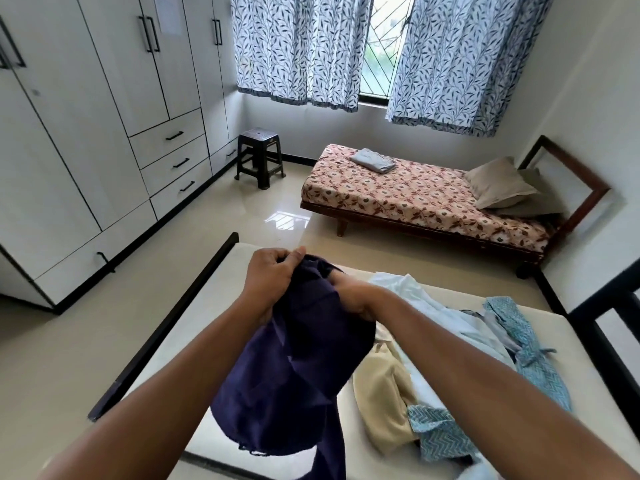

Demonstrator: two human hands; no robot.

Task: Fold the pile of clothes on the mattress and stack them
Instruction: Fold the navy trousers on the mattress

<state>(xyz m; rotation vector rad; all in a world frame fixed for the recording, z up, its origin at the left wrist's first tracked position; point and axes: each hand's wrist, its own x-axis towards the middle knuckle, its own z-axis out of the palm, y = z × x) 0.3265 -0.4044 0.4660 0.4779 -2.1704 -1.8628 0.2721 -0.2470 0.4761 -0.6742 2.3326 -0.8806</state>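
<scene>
Dark navy cloth garment [298,358] held above cream mattress [214,306], top edge pinched by left hand [270,275] and right hand [353,299], fingers curled into fabric. Not yet folded. Crumpled pile of pale blue, cream and teal patterned clothes [433,341] beside it, unfolded. No stack seen there; seemingly barely begun.

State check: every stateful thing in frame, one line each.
navy garment: unfolded, bunched, held up in both hands
left hand: grips garment's top edge
right hand: grips garment
clothes pile: unfolded, heaped on mattress
wardrobe doors: closed
drawers: closed
curtains: parted, window showing between them
grey cloth: folded, lying on far bed
</scene>
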